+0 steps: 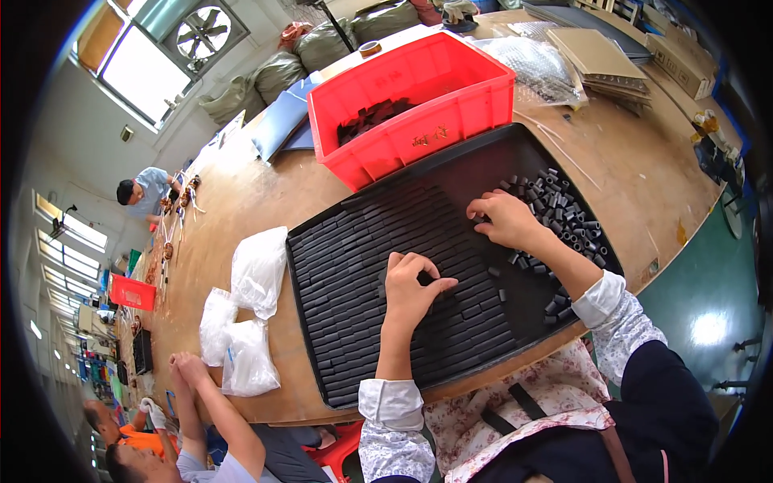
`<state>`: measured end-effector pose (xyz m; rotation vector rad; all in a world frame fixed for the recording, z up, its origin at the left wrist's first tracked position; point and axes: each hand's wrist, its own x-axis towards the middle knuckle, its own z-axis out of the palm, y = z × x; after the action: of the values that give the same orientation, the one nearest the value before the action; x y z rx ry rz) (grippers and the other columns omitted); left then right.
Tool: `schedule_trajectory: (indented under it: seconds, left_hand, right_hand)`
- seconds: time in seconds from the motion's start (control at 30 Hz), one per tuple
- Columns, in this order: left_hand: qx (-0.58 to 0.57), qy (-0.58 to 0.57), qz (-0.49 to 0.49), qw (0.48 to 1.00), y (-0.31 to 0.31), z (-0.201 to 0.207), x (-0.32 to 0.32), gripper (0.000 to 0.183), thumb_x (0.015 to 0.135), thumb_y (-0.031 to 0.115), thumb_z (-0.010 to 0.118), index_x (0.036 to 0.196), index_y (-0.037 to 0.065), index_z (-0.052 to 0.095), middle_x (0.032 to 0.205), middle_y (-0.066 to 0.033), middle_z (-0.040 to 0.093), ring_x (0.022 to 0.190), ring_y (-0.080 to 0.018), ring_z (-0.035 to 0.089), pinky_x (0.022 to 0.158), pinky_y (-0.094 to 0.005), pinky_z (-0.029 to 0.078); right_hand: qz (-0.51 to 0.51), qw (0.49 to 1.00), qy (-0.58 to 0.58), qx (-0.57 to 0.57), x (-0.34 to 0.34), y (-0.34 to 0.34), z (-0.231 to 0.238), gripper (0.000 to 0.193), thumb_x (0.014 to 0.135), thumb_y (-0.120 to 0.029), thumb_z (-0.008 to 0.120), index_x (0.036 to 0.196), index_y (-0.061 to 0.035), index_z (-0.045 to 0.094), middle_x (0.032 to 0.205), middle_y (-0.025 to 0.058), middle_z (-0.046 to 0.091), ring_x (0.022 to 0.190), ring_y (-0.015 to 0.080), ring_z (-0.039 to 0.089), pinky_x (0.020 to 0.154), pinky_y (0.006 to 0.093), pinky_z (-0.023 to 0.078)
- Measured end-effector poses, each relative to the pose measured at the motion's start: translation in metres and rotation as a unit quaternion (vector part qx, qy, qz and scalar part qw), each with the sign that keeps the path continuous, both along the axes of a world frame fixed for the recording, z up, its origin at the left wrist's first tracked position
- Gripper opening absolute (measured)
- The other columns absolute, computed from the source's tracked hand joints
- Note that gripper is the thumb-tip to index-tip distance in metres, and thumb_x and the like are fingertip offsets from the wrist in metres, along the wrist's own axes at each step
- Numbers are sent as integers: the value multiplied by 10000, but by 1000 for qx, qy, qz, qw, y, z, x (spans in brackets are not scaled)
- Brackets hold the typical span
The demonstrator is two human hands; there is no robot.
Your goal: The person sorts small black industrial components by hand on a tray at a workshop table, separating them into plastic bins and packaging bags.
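A large black tray lies before me on the wooden table. Rows of short black tubes fill its left and middle part, lying end to end. Loose black tubes are heaped along its right side, with a few scattered nearer me. Over the rows, my left hand is curved, its thumb apart from the forefinger; no tube shows clearly between them. My right hand is beside the heap, fingers curled, thumb and forefinger close together; anything held there is too small or hidden to make out.
A red bin with dark pieces stands behind the tray. White plastic bags lie to the left, near another person's clasped hands. Flat cardboard and bubble wrap are at the far right. Another person works at the far left.
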<state>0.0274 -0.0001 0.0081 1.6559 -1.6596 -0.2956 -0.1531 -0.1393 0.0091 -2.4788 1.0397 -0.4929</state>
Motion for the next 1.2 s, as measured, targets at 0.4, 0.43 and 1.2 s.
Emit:
schedule_trajectory:
  seconds: [0.4,0.43,1.2]
  left_hand:
    - [62,518,-8,853,-1,5,1,261,834,117,657,1015,19,496,731,-31,567,594,-105,571,520,-188,458]
    - [67,526,-11,848,-1,4,2,352,831,41,635,1129,-1,452,798,-57,584,662,-132,607,620,-223,516]
    - [119,457,-83,877,-3,-11,-1,205,743,12,706,920,-37,616,772,-69,642,692,-107,608,641,-220,497]
  right_hand:
    - [37,949,-266,163,10,32,8,174,683,13,660,788,-21,526,703,105,561,740,274,568,643,356,449]
    - [68,950,-264,153,12,35,6,175,685,11,666,788,-22,529,707,103,560,716,268,568,631,350,451]
    - [55,833,-417,358,18,47,13,103,807,-1,624,889,-34,572,864,8,618,798,67,570,718,206,452]
